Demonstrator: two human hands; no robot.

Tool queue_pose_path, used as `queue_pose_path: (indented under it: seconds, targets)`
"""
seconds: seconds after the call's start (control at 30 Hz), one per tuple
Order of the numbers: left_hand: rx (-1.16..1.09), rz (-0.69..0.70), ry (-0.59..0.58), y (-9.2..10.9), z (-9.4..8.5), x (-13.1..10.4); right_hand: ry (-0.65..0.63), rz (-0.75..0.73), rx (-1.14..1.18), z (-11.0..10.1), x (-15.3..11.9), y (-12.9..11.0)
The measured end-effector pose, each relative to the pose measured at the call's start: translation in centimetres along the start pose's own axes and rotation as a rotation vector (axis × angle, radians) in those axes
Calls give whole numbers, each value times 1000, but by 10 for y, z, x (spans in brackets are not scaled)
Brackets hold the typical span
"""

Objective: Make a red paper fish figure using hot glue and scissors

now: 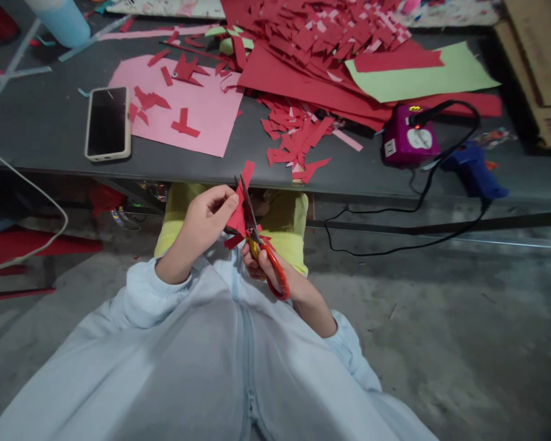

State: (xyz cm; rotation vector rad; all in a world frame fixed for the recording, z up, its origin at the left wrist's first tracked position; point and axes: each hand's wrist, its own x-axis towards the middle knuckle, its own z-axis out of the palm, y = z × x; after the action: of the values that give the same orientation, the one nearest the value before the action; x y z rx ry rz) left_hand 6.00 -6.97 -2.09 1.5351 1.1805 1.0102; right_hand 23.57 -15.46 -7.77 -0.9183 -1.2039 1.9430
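In front of my lap, my left hand (209, 214) pinches a piece of red paper (239, 215) between thumb and fingers. My right hand (261, 263) grips a pair of scissors (277, 274) with orange-red and yellow handles. Their dark blades point up and away from me, parted around the red paper. Small red strips hang by the scissors' pivot. Beyond my hands, on the dark table, a pink sheet (202, 125) carries cut red pieces, one of them a fish-like shape (189, 70) with an eye. A pile of red scraps (298, 138) lies near the table edge.
A phone (109, 124) rests left of the pink sheet. On the right are a purple box (409, 138) with a plugged-in black cable and a blue glue gun (475, 168), its cord looping below the edge. Red sheets, a green sheet (422, 82) and a cardboard box (539, 67) lie farther back.
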Motion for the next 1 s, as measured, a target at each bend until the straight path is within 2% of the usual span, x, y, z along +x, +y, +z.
queue_pose_path:
  seconds: [0.3, 0.6, 1.0]
  targets:
    - [-9, -21, -4, 2, 2, -1, 40, 14, -11, 4, 0, 1]
    - [4, -12, -7, 1, 3, -1, 9, -18, 39, 4, 2, 9]
    - [16, -18, -17, 2, 2, -2, -15, 29, 100, 7, 2, 2]
